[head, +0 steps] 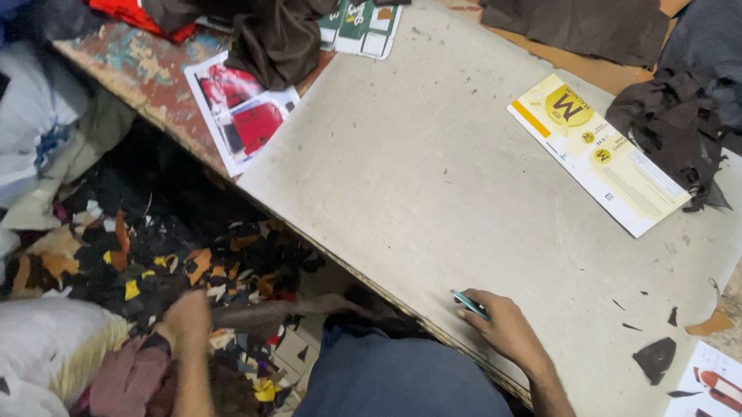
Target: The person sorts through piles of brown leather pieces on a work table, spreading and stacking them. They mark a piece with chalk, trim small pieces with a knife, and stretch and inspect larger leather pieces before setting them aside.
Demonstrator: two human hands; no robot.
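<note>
My right hand [503, 325] rests on the near edge of the grey work board [437, 170] and grips a thin teal pen-like tool [469, 304]. My left hand [186, 318] reaches down beside the table into a heap of small leather scraps [176, 255], black, orange and yellow, on the floor. It touches a long brown strip of leather [266, 314], fingers closed around its end. My blue trouser leg [390, 388] shows between the two arms.
A yellow-and-white flattened carton [599, 151] lies on the board at right, next to a heap of dark brown leather [675, 130]. A printed sheet with red pictures [245, 113] lies at the table's left edge. White sacks [14, 127] stand at left.
</note>
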